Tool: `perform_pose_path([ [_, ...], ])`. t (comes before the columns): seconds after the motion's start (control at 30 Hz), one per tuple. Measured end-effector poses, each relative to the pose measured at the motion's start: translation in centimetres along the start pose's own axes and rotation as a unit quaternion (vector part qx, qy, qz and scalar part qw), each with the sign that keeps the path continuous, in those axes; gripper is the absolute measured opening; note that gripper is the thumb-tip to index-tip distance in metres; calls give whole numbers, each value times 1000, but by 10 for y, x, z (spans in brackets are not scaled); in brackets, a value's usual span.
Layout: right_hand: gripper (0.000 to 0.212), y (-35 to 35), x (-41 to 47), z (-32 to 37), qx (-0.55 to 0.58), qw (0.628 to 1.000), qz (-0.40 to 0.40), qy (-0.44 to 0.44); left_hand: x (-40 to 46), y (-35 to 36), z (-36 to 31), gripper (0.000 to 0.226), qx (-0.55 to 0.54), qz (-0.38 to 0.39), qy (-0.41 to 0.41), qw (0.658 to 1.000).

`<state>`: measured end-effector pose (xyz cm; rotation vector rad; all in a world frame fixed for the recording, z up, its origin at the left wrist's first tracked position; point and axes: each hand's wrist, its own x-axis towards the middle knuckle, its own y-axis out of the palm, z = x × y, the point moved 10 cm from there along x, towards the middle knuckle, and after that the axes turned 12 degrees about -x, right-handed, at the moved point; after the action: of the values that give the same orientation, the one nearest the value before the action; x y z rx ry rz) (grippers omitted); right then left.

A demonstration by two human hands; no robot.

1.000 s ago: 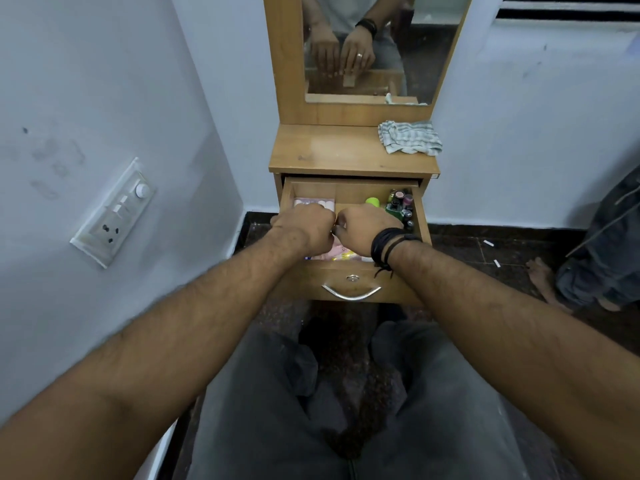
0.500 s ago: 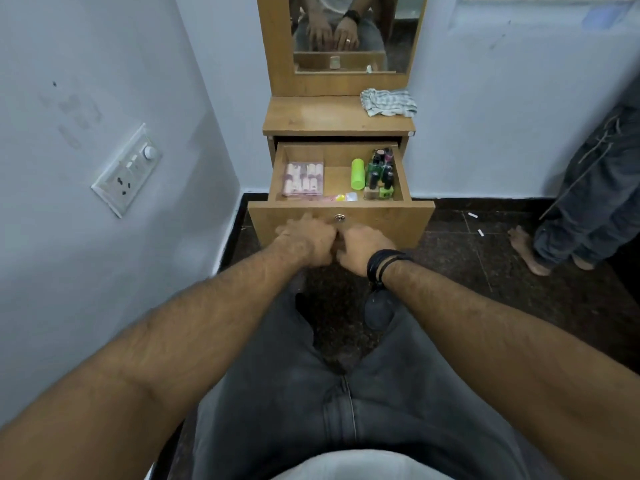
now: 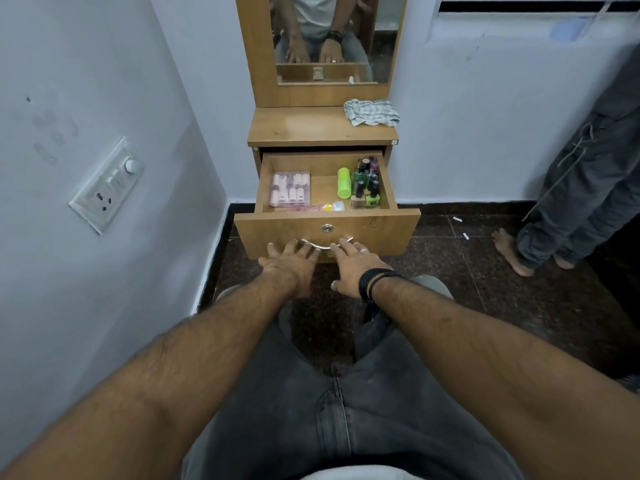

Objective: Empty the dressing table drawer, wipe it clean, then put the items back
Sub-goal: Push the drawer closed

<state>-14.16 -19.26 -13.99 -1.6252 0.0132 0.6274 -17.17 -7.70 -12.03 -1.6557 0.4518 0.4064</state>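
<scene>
Your left hand [image 3: 290, 263] and right hand [image 3: 349, 266] lie released, fingers spread against the handle [image 3: 325, 244] — the open drawer [image 3: 325, 230] just beyond them, bottles [image 3: 367, 183] inside.

dressing table top [image 3: 304, 128] carries striped cloth [image 3: 371, 112] at right rear; open drawer [image 3: 325, 230] holds clear case [image 3: 290, 189], green tube [image 3: 343, 182], nail polish bottles [image 3: 367, 183].

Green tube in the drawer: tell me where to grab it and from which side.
Pinch the green tube across its middle, coming straight down from above. It lies flat on the drawer floor, lengthwise front to back. Its left side has bare wood beside it; the nail polish bottles crowd its right, so slide that finger in carefully.
</scene>
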Motion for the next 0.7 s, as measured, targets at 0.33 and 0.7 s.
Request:
perform_pose_path([
  [0.33, 93, 4, 13, -8, -27, 1000, 14, 7, 6, -10, -3, 98, 5, -43, 23, 999],
  [0.7, 92, 1, 26, -11, -16, 1000, 18, 12, 23, -13, 2, 100, -13, -38, 11, 999],
])
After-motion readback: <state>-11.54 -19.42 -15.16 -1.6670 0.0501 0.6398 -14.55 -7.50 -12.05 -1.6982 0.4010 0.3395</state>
